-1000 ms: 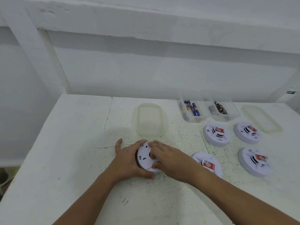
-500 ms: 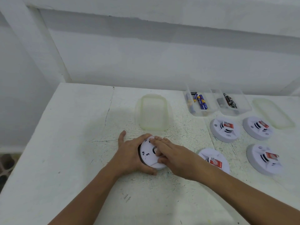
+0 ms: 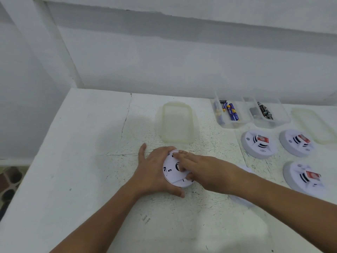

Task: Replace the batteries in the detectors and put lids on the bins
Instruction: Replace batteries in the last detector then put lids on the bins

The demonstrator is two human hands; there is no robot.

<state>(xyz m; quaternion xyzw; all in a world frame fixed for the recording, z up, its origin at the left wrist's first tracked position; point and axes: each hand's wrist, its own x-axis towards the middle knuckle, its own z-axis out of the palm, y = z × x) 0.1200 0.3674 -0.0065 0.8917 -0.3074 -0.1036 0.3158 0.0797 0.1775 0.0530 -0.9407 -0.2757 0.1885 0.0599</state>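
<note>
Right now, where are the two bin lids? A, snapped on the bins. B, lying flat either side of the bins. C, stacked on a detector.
B: the first lid lies flat left of the open bins, the second lid right of them.

"CELL" on a blue battery (image 3: 232, 112) in the left bin (image 3: 219, 123); other labels blurred.

The left hand (image 3: 155, 173) is gripping a detector (image 3: 171, 177) on the table (image 3: 91, 161), and the right hand (image 3: 207, 170) is laying straight fingers (image 3: 182, 157) across its upturned back. Just beyond that detector a lid (image 3: 176, 123) is lying. Far right of it, two bins (image 3: 229, 125) (image 3: 273, 124) are holding batteries (image 3: 232, 114), with three other detectors (image 3: 255, 151) (image 3: 291, 149) (image 3: 295, 180) sitting nearby.
</note>
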